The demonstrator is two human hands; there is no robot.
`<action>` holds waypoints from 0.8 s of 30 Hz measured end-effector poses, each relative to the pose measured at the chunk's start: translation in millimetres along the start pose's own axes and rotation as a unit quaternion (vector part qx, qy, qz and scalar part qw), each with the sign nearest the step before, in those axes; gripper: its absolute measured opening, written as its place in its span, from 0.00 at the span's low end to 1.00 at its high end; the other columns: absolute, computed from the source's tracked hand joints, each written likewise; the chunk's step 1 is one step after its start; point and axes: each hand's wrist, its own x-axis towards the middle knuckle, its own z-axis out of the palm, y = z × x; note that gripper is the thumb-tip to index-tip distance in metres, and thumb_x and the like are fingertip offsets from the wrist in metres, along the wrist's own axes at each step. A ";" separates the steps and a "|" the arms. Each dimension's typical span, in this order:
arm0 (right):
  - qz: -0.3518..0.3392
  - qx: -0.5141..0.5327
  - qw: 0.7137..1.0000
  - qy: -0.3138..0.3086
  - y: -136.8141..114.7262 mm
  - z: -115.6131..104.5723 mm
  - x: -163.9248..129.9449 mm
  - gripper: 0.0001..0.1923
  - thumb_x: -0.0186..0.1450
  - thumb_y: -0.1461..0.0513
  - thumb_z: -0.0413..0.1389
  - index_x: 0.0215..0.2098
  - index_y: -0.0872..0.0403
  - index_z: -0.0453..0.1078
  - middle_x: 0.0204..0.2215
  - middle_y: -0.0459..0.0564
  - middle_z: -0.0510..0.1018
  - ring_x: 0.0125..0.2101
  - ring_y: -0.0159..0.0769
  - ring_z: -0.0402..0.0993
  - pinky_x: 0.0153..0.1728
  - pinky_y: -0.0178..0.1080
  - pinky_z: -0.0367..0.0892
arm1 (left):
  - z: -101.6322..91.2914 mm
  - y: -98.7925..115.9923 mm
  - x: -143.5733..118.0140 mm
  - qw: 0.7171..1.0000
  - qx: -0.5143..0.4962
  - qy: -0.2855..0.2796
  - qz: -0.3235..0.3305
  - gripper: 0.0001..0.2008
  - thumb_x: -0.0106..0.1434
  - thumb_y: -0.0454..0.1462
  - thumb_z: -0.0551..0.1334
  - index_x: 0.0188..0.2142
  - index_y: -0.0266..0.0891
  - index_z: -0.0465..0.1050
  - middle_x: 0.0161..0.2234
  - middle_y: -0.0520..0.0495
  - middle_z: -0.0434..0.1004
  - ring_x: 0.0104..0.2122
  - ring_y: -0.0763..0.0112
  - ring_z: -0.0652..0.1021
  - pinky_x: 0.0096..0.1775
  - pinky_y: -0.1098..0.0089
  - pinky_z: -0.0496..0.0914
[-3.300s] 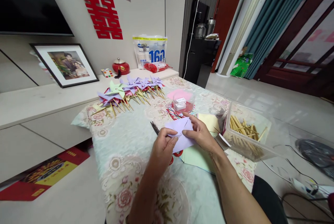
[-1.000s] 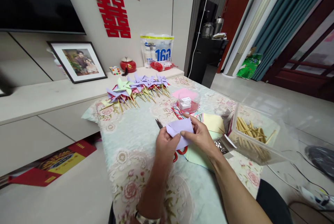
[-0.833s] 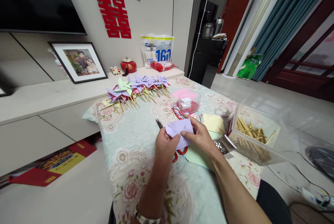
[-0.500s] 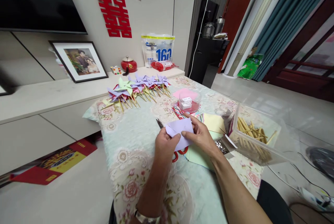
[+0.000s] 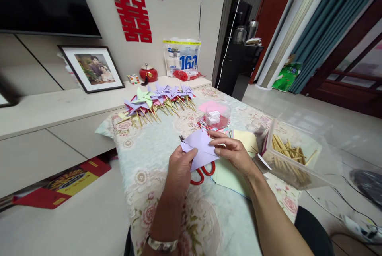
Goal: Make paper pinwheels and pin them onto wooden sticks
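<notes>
A square sheet of purple paper (image 5: pixel 200 150) with slits cut in from its corners is held over the table. My left hand (image 5: pixel 180 164) pinches its left edge, thumb on top. At the right edge, my right hand (image 5: pixel 231 150) has thumb and fingers on the paper; how firmly they grip is hard to see. Under the sheet lies a pair of scissors (image 5: pixel 197 177), red handles towards me and dark tips showing beyond the far left edge. Pale green paper sheets (image 5: pixel 231 176) are stacked below my right hand, with yellow paper (image 5: pixel 244 140) beyond.
Finished pinwheels (image 5: pixel 161 97) on sticks lie in a row at the table's far left. A clear round tub (image 5: pixel 219 115) holds small white boxes. On the right stands a clear plastic bin (image 5: pixel 298 172) with many short sticks (image 5: pixel 286 147). A flowered cloth (image 5: pixel 149 148) covers the table.
The purple paper has been turned and now lies flatter, corner outward. My left hand has shifted left, and my right fingers have loosened and spread. More of the scissors' red handles shows.
</notes>
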 end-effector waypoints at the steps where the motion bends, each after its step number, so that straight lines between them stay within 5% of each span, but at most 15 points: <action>1: 0.006 -0.006 1.000 -0.012 -0.7 -0.3 -0.4 0.10 0.59 0.61 0.66 0.40 0.45 0.82 0.60 0.49 0.72 0.62 0.48 0.63 0.57 0.49 0.62 | -0.6 0.5 0.0 1.000 0.001 -0.002 -0.003 0.21 0.43 0.35 0.72 0.39 0.36 0.75 0.35 0.44 0.84 0.37 0.57 0.83 0.43 0.62 0.75; 17: -0.008 -0.027 0.992 -0.123 -6.6 4.4 0.6 0.09 0.62 0.58 0.65 0.41 0.46 0.82 0.52 0.49 0.75 0.54 0.47 0.68 0.55 0.47 0.61 | -2.0 -8.0 4.2 1.000 0.028 0.004 0.010 0.26 0.42 0.35 0.74 0.42 0.33 0.74 0.34 0.43 0.84 0.33 0.60 0.82 0.40 0.63 0.74; 24: 0.014 -0.064 0.992 -0.106 -5.1 5.5 -0.4 0.08 0.62 0.55 0.64 0.33 0.51 0.80 0.36 0.49 0.76 0.41 0.41 0.71 0.44 0.41 0.64 | -2.1 -20.3 9.3 0.997 0.056 0.019 0.049 0.24 0.42 0.35 0.72 0.41 0.34 0.75 0.31 0.44 0.84 0.32 0.61 0.82 0.37 0.65 0.75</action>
